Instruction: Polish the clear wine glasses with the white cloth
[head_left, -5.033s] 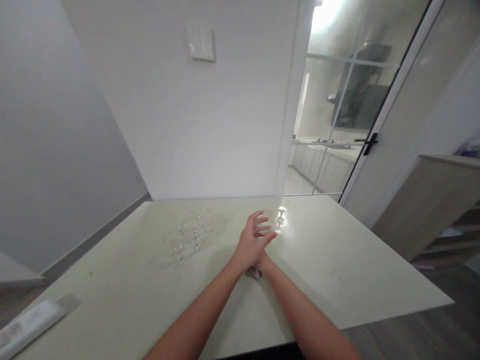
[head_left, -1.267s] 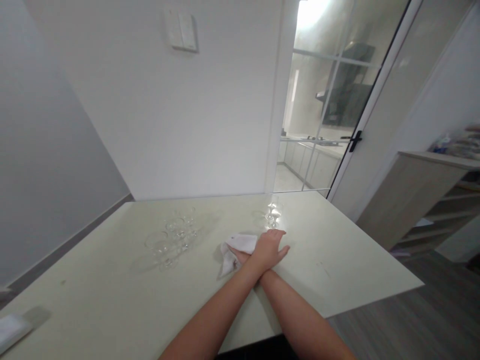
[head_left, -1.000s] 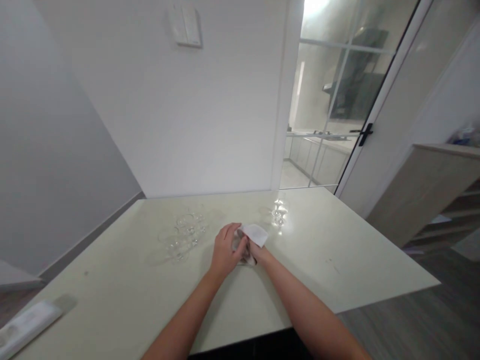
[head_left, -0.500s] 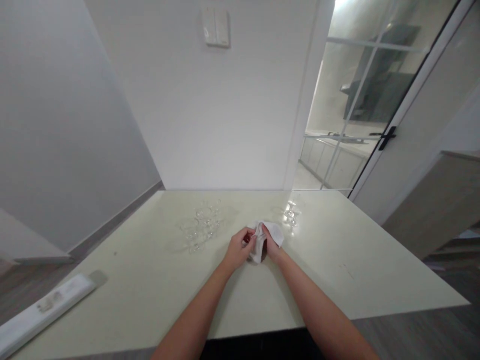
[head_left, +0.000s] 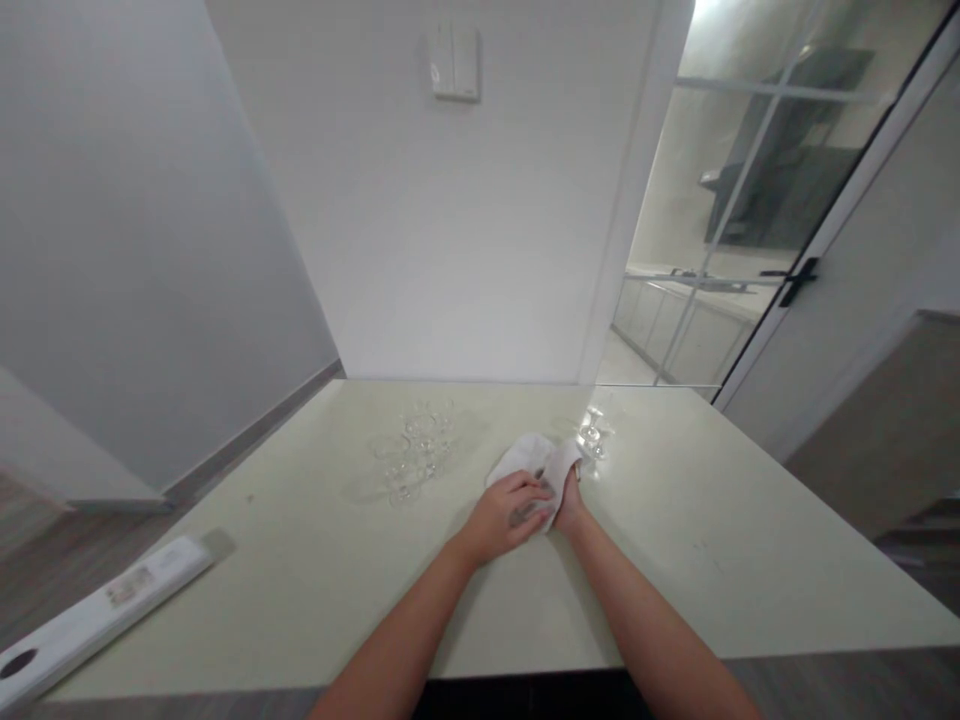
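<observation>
A white cloth is spread between my two hands above the table. My left hand curves its fingers over the near side of the cloth. My right hand grips the cloth from the right, its fingers mostly hidden behind the folds. A greyish, see-through patch shows under my left fingers; whether it is a glass in the cloth I cannot tell. Several clear stemmed glasses stand in a cluster to the left. More clear glasses stand just beyond my right hand.
The pale table reaches to a white wall with a switch plate. A long white box lies at the table's left edge. A glass-paned door with a black handle is at the right.
The cloth has opened out from a bunched fold. My left hand has turned from a pinch to lying over the cloth. The whole view has shifted slightly, moving things right.
</observation>
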